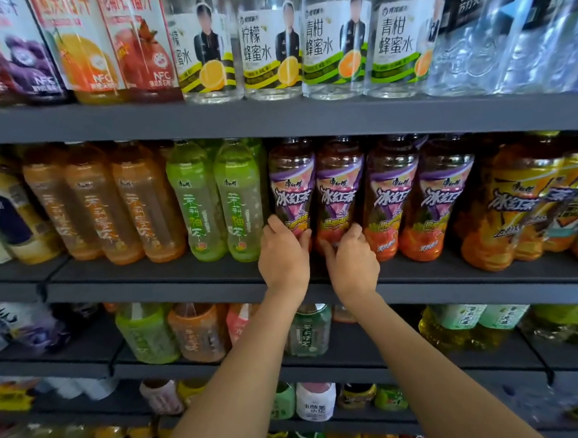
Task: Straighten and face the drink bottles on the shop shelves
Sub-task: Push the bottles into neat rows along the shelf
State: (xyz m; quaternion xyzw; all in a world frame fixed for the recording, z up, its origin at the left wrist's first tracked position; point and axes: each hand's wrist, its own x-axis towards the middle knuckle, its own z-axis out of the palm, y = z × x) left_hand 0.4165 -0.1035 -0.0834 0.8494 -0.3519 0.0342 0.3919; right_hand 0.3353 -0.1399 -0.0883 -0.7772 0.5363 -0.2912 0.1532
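Note:
On the middle shelf (183,279) stands a row of iced-tea bottles with purple labels. My left hand (285,256) grips the base of the leftmost purple-label bottle (292,188). My right hand (351,259) grips the base of the second purple-label bottle (340,188) beside it. Both bottles stand upright with labels facing out. Two more purple-label bottles (418,197) stand to the right, untouched.
Green tea bottles (219,202) and orange tea bottles (111,209) fill the shelf to the left; yellow-label iced-tea bottles (523,201) lean at the right. Honey-water bottles (304,45) and juice cartons line the shelf above. Lower shelves hold more bottles.

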